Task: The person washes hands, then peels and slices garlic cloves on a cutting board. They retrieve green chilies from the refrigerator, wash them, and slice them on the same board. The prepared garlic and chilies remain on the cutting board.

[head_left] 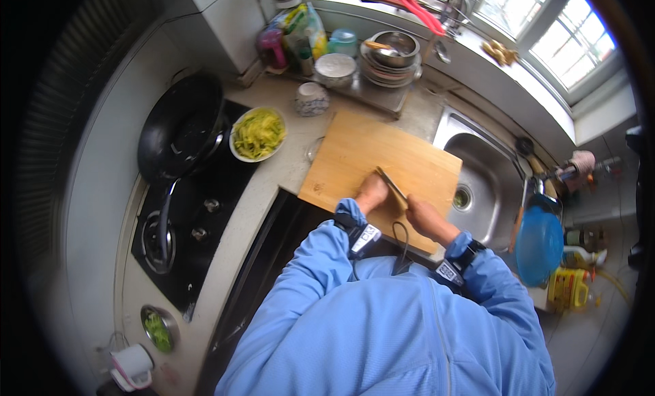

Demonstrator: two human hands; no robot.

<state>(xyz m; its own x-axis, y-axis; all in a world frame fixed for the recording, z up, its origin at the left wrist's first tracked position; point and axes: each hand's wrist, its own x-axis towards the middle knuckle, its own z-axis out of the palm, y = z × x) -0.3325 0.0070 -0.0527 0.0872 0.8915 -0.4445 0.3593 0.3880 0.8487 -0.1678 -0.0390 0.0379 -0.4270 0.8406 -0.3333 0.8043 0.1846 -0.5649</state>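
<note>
A wooden cutting board (368, 147) lies on the counter in front of me. My right hand (427, 217) is closed around the handle of a kitchen knife (391, 183), whose blade slants up and to the left over the board's near part. Just left of the blade, my left hand (372, 193) rests low on the board with its fingers curled in. Whatever those fingers hold, if anything, is hidden. Beyond the board's left edge stands a white bowl of sliced yellow-green vegetable (258, 134).
A black wok (181, 126) sits on the black gas hob (205, 222) at left. The steel sink (481, 181) is right of the board, with a blue basin (539, 246) beyond. Stacked plates and bowls (390, 63) stand behind. A small bowl of greens (158, 329) is lower left.
</note>
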